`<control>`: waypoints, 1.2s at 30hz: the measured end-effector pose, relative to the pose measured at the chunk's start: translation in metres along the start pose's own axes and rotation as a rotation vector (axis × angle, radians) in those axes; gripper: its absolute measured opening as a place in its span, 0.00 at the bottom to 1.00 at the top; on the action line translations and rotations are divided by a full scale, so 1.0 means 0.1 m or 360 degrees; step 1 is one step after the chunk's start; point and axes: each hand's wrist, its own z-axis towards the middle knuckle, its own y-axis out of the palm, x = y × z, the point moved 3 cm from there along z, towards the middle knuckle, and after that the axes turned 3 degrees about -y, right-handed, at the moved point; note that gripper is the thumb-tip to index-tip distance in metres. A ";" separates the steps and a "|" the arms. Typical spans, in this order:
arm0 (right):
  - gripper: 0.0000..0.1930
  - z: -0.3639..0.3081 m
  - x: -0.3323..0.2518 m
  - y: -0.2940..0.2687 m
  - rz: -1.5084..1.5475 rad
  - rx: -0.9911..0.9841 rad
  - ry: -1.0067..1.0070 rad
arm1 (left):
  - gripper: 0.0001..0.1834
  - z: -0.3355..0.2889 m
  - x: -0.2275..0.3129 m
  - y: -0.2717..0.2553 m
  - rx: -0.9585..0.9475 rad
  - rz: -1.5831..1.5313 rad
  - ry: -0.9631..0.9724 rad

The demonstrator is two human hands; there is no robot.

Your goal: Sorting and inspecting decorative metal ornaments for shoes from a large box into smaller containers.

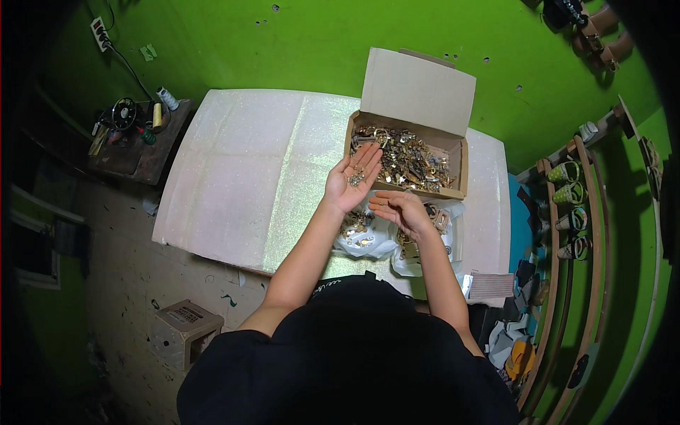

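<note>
Head view: left hand (pixel 346 188) palm up over the near-left corner of the cardboard box (pixel 464 168), fingers extended and held flat, grip wide. Small loose metal pieces (pixel 356 176) lie in the palm, gold and silver toned, exact shapes too small to tell. Right hand (pixel 405 212) just beside it, lower and to the right, back of hand mostly up, fingers pointing left toward the left wrist, bent a little, close together; grip narrow, can't tell if anything is between the fingertips.

Box sits at the far edge of the table (pixel 227 170), lid raised and leaning back, filled with mixed metal fittings (pixel 414 159). Nearer the person, two white plastic bags: left bag (pixel 368 249) with small metal pieces inside, right bag (pixel 457 241) with buckle-like pieces, partly hidden by the right hand and forearm. Table cover pale, shiny, creased.

Around: dark side table (pixel 131 164) at left with yellow spool (pixel 157 115) and white spool (pixel 168 99); small stool (pixel 185 322) on the floor, lower left; rack (pixel 550 297) at right with green sandals (pixel 567 183); bright green wall (pixel 304 46) behind.
</note>
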 end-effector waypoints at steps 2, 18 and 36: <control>0.15 0.00 0.01 -0.01 -0.0073 0.0002 -0.0033 | 0.23 0.00 0.00 0.00 0.0005 -0.0004 0.0005; 0.10 0.03 0.12 0.03 -0.1381 -0.0252 -0.0269 | 0.23 -0.01 0.01 0.00 -0.0018 -0.0003 0.0016; 0.14 -0.09 -0.44 0.58 -0.2450 0.0065 -0.1412 | 0.24 0.00 -0.17 0.01 0.0013 0.0333 -0.0008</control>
